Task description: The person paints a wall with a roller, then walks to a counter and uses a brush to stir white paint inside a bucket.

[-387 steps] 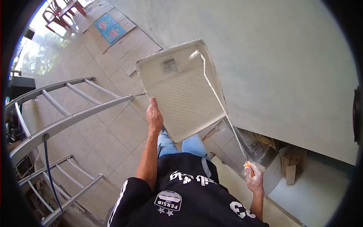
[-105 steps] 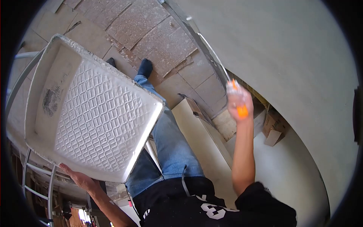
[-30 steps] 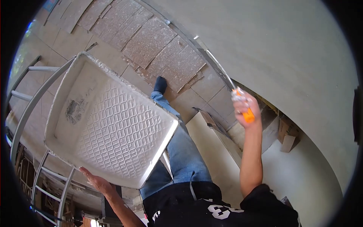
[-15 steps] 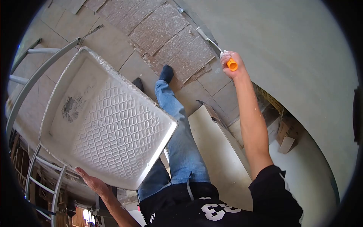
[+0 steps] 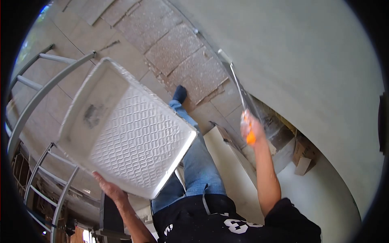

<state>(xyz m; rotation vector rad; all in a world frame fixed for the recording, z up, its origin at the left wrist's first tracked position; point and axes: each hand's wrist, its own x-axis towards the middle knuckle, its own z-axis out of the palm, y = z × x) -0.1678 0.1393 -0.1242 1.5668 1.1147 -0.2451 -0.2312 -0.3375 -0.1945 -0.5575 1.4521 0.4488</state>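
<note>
My left hand [image 5: 111, 189] holds a white paint tray [image 5: 135, 137] by its lower left edge, thumb at the rim and the other fingers hidden beneath. The tray is tilted toward me, with a ridged ramp coated in white and a grey worn patch in its well. A paint roller [image 5: 238, 85] with an orange handle is gripped in my right hand [image 5: 252, 126], which is blurred and flecked with white. Its thin metal frame reaches up to a small white roller head [image 5: 225, 56], which lies at the lower edge of the grey-green wall [image 5: 300, 60].
Metal ladder rails with rungs [image 5: 34, 101] stand left of the tray. Paint-spattered cardboard sheets [image 5: 174, 48] cover the tiled floor along the wall. A pale board-like surface [image 5: 231, 162] is beside my leg [image 5: 200, 162], and a cardboard box [image 5: 304, 154] sits farther right.
My right hand has come down toward my body, drawing the roller along the wall's edge. The tray and my left hand have shifted a little to the right in view.
</note>
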